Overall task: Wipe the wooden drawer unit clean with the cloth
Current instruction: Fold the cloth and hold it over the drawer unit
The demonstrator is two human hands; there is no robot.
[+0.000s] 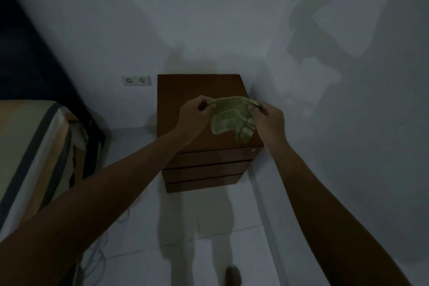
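Observation:
A brown wooden drawer unit [185, 90] with three drawer fronts stands on the floor in the corner of a dim room. Above its top I hold a green patterned cloth [228, 115] stretched between both hands. My left hand [193, 115] pinches the cloth's left upper corner. My right hand [269, 118] pinches the right upper corner. The cloth hangs down loosely between them, just over the unit's front right part.
A bed with a mattress [30, 141] stands at the left. A double wall socket [136, 80] sits left of the unit. Cables [97, 255] trail on the white tiled floor. A wall closes in on the right. My foot [232, 275] shows at the bottom.

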